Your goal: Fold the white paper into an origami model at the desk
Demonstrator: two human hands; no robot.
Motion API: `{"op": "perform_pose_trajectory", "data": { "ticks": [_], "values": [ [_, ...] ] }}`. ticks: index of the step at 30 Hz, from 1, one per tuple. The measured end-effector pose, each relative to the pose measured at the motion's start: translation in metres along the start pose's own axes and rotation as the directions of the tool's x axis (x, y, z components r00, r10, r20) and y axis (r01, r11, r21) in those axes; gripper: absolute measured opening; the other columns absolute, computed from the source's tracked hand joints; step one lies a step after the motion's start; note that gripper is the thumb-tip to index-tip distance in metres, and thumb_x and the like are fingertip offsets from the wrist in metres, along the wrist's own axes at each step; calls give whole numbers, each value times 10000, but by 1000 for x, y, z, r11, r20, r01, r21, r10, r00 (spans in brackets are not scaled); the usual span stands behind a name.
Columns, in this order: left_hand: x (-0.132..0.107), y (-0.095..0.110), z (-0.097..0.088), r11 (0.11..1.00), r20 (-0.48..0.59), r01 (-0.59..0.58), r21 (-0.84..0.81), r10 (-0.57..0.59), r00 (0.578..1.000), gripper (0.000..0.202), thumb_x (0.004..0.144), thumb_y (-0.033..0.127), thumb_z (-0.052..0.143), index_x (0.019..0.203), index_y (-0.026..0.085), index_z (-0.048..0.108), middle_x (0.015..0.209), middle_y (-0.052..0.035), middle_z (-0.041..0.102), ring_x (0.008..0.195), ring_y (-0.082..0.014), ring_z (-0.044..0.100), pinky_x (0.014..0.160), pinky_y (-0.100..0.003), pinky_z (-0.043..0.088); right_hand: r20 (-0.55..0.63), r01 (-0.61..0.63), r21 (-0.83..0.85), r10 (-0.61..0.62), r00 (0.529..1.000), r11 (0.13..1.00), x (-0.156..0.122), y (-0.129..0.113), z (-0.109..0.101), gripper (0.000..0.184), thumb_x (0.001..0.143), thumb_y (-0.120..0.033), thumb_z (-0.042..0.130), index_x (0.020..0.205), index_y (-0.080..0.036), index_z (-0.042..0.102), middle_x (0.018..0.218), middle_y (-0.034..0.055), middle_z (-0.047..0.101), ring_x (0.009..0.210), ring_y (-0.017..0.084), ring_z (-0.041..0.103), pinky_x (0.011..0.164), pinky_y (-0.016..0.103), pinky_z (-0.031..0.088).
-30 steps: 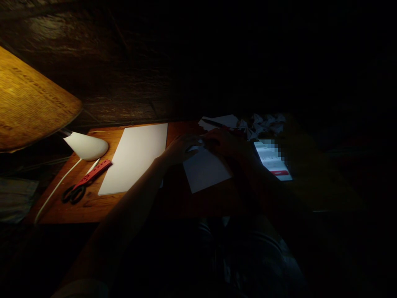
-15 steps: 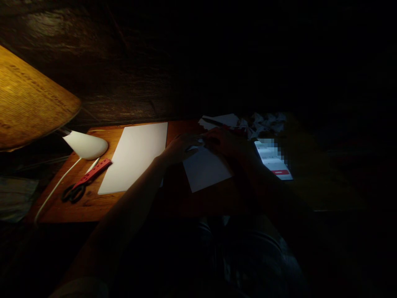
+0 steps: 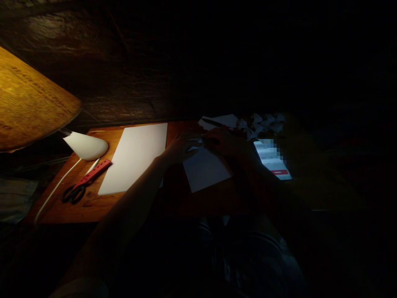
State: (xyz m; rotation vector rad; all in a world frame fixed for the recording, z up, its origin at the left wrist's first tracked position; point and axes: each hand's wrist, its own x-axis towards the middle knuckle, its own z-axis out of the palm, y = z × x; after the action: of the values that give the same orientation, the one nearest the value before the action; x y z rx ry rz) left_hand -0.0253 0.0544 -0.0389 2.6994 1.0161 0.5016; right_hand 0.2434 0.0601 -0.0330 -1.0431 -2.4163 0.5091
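Observation:
My left hand [image 3: 180, 148] and my right hand [image 3: 223, 141] meet at the far end of a small white sheet of paper [image 3: 206, 171] in the middle of the table. The fingers of both hands are bent in and pressed on the paper, where a raised or folded bit of it shows between them. Deep shadow hides most of the right hand's fingers. A larger white sheet [image 3: 136, 159] lies flat just left of my left forearm. Behind my right hand lie a dark-bladed tool [image 3: 214, 121] on some paper and crumpled paper scraps [image 3: 263, 124].
A lamp with a yellow shade [image 3: 34, 103] and white base [image 3: 88, 145] stands at the left, its cord [image 3: 56, 190] running off the edge. Black-handled scissors [image 3: 74, 193] and a red slotted strip [image 3: 94, 171] lie before it. A lit phone [image 3: 268, 159] lies right, on the wooden table [image 3: 102, 209].
My hands stay at the same spot on the small sheet, with only slight finger movement. Everything else lies as before.

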Motion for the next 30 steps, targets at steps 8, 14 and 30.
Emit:
{"op": "perform_pose_trajectory", "data": {
  "ticks": [8, 14, 30],
  "values": [
    [2, 0, 0, 999, 31, 41, 35, -42, 999, 379, 970, 314, 676, 1339, 310, 764, 1515, -62, 690, 1408, -316, 583, 1193, -595, 453, -5, 2, 36, -2, 1000, 999, 0, 2, 1, 336, 993, -257, 687, 1318, -217, 767, 1397, 124, 725, 1274, 281, 660, 1142, 463, 491],
    [1, -1, 0, 998, 47, 56, 22, -57, 997, 379, 980, 323, 670, 1349, 320, 758, 1557, -48, 663, 1416, -310, 572, 1205, -588, 437, -27, -4, 22, 4, 1000, 1000, -1, -2, 0, 294, 992, -228, 682, 1272, -227, 771, 1375, 125, 737, 1254, 283, 681, 1123, 484, 518],
    [2, 0, 0, 999, 28, 12, -40, -11, 1000, 373, 997, 324, 634, 1346, 306, 762, 1431, -55, 744, 1376, -297, 594, 1181, -554, 468, 17, -39, -108, 41, 999, 993, -1, -1, 5, 405, 1043, -316, 644, 1441, -326, 720, 1453, 114, 661, 1275, 330, 637, 1123, 531, 520]
  ]
}}
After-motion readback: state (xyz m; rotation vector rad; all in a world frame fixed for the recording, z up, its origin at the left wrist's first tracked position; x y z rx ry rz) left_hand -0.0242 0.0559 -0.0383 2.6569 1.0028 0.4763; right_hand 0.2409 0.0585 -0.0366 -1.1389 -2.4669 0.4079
